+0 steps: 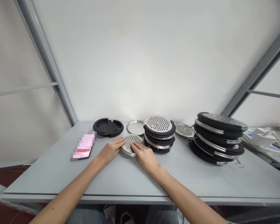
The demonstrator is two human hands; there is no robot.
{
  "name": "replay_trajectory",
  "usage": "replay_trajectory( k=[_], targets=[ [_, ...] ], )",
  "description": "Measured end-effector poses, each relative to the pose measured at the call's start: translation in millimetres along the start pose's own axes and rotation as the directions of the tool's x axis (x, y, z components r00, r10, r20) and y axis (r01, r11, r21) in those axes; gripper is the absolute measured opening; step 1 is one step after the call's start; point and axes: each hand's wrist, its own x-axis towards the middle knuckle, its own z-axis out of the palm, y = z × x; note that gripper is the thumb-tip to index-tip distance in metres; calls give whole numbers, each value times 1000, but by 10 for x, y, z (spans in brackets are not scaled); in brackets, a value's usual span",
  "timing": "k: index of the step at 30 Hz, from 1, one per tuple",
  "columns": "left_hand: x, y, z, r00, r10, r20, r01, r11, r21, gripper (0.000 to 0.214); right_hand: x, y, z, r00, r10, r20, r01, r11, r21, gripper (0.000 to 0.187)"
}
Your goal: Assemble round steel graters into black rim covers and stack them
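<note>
A round perforated metal disc (130, 141) lies flat on the grey table (121, 174), and both my hands are on it. My left hand (111, 150) rests on its left rim with fingers stretched out along the edge. My right hand (143, 154) covers its right front edge, fingers bent lightly over the rim. Just right of the disc stands a short stack of black rings topped by a perforated disc (159, 132).
A black round ring with notches (108, 127) and a plain metal lid (135, 127) lie behind. A phone (84, 146) lies at the left. Another perforated disc (184, 130) and a taller leaning stack (218, 137) stand at the right, with papers (261, 138) beyond.
</note>
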Motion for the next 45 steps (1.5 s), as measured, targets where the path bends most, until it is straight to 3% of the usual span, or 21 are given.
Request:
replay_trajectory(
  k=[8, 17, 23, 29, 40, 45],
  targets=[
    [104, 111, 82, 999, 43, 7, -43, 999, 24, 44, -72, 40, -47, 989, 146, 2, -145, 987, 67, 30],
    [291, 285, 186, 998, 51, 26, -52, 998, 29, 41, -149, 160, -129, 971, 239, 3, -239, 971, 0, 10],
    [350, 351, 224, 996, 71, 47, -73, 996, 48, 36, -167, 238, -175, 967, 253, -6, -253, 967, 7, 41],
    [359, 373, 225, 993, 111, 31, -113, 991, 72, 32, -147, 271, -120, 991, 87, -99, -77, 992, 103, 49],
    [272, 325, 14, 972, 233, 18, -233, 967, 105, 24, -157, 302, -75, 996, -71, 45, 63, 985, 163, 65],
    [117, 213, -139, 965, 240, 107, -252, 960, 121, 34, -107, 297, -87, 983, -173, 61, 149, 947, 283, 69]
  ],
)
